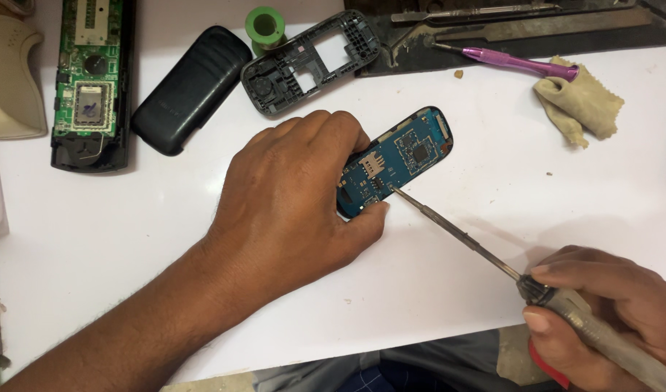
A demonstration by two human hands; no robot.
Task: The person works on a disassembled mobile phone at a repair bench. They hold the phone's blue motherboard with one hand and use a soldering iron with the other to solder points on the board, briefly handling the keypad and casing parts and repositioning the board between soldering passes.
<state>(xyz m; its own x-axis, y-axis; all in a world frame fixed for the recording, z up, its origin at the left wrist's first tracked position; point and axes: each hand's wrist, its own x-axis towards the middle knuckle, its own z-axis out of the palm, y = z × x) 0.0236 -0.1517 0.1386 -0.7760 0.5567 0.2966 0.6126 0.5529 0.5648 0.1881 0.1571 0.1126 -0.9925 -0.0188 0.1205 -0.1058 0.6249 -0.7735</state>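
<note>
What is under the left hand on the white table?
The left hand presses down on a blue phone circuit board. Its upper end shows chips and a card slot; the soldering iron tip touches it. The lower end is covered by the hand.

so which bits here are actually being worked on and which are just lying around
In use:
- blue circuit board, held by the left hand
- soldering iron, held in the right hand, tip on the board

Lying about:
- black back cover
- grey phone frame
- green solder spool
- purple screwdriver
- beige cloth
- green board in black casing
</note>
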